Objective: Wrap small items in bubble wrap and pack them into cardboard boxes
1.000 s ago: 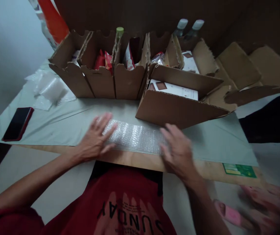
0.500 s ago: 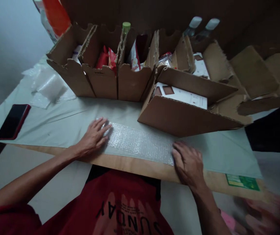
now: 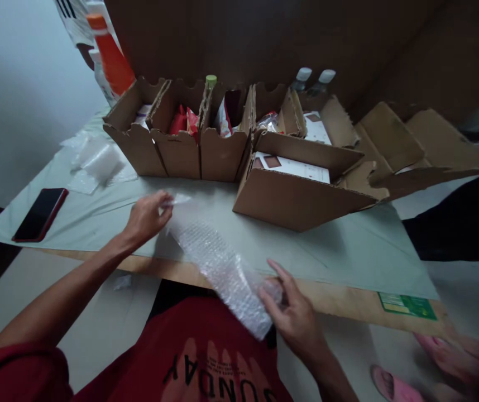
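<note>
A strip of clear bubble wrap (image 3: 223,268) slants across the front edge of the table, its lower right end hanging over my lap. My left hand (image 3: 145,220) is closed, pinching the strip's upper left corner and lifting it off the cloth. At the other end, my right hand (image 3: 296,318) has thumb and forefinger spread apart. Its fingers are at the strip's edge, partly overlapping it; the other fingers are partly hidden.
Cardboard bins (image 3: 225,159) with packets stand in a row at the back. A tilted cardboard box (image 3: 293,201) holds white boxes. To the left lie a phone (image 3: 41,215) and loose bubble wrap pieces (image 3: 99,162). Bottles (image 3: 111,58) rise behind. Another person's pink-slippered foot (image 3: 394,385) shows at lower right.
The bubble wrap lay flat under both hands; now it is raised and slanted toward me. My left hand has closed on its corner, and my right hand has moved down and opened.
</note>
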A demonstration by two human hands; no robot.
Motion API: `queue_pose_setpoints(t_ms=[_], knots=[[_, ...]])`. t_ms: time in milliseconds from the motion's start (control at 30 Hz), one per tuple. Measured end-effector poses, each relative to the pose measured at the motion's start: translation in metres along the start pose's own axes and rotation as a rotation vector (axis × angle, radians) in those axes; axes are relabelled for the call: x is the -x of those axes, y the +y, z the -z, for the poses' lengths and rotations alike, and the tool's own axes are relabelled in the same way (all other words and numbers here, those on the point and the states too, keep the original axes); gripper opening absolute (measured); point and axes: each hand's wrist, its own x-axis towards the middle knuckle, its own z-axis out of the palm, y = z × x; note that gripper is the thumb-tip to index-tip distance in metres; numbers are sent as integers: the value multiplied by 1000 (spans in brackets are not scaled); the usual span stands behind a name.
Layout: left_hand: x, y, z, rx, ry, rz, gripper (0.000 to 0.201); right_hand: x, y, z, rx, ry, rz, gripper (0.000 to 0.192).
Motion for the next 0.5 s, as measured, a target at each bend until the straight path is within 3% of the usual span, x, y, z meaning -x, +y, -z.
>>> queue_pose_setpoints(t_ms=[67,133,233,300,367,433,500], knots=[[-34,14,0,-63,38,-112,29,15,-18,-19,-118,-129,10,60],[-66,33,-11,-122,-23,-240,32,19,-31,-41,-204,-236,14,56],[-81,53,-33,-105,-45,-316,46,17,-41,-65,-306,-346,-12,40],[-61,51,-38,-20,-27,-345,53,15,-44,-69,-368,-404,-53,32],[-21,38,-30,164,-68,-357,49,11,-45,-64,-439,-445,-110,32],[26,24,-13,460,-247,-341,42,4,-46,-57,-534,-467,-169,40],[67,17,4,751,-496,-279,55,-11,-46,-53,-668,-445,-226,49]])
